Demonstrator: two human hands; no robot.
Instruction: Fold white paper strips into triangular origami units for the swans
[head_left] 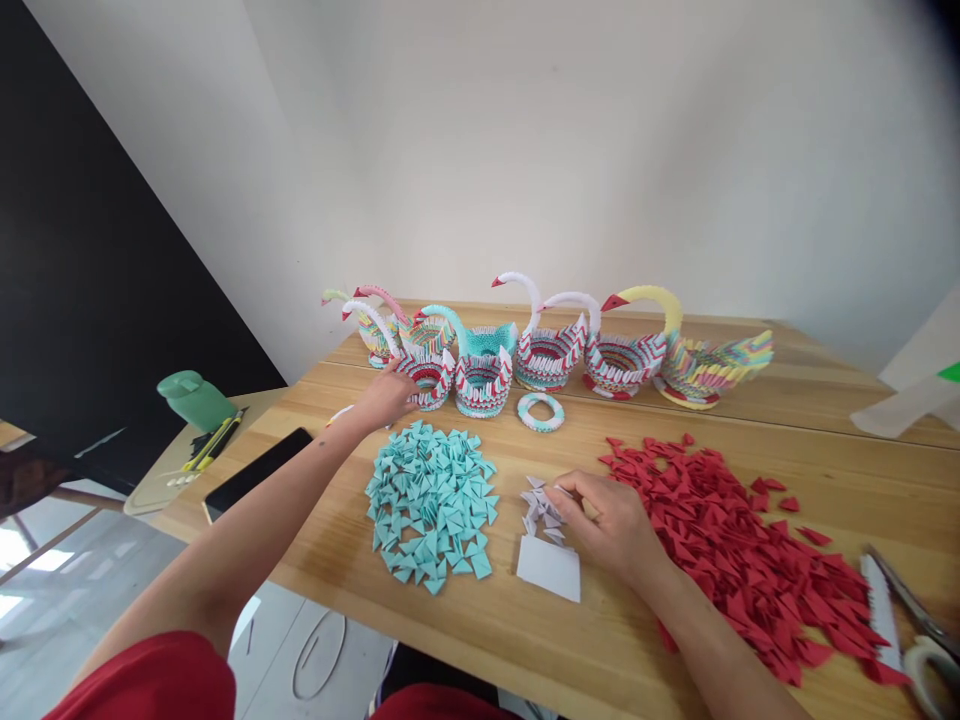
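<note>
We see our left hand [386, 395] stretched out to the back left of the wooden table [337, 530], palm down, at the near side of a white-necked paper swan [433, 388]. Its fingers are partly bent, and we cannot tell whether they have hold of anything there. Our right hand [604, 520] is at the small heap of pale pieces [534, 505] near the middle, thumb and forefinger drawn close together. A pale bit shows by the tips, but we cannot tell if it is gripped.

Just in front of that heap we have a white sheet of paper [549, 568]. Left of it lie many turquoise pieces [431, 500], and right of it a large spread of red pieces [735, 540], partly behind our right hand and forearm. Along the back we count 7 curved swan necks; the yellow-necked swan [697, 378] is farthest right. A turquoise and white ring [541, 426] lies flat before the row. At the right edge we see scissors [911, 595] and a roll of tape [926, 672]; a black phone [259, 472] lies near the left edge.
</note>
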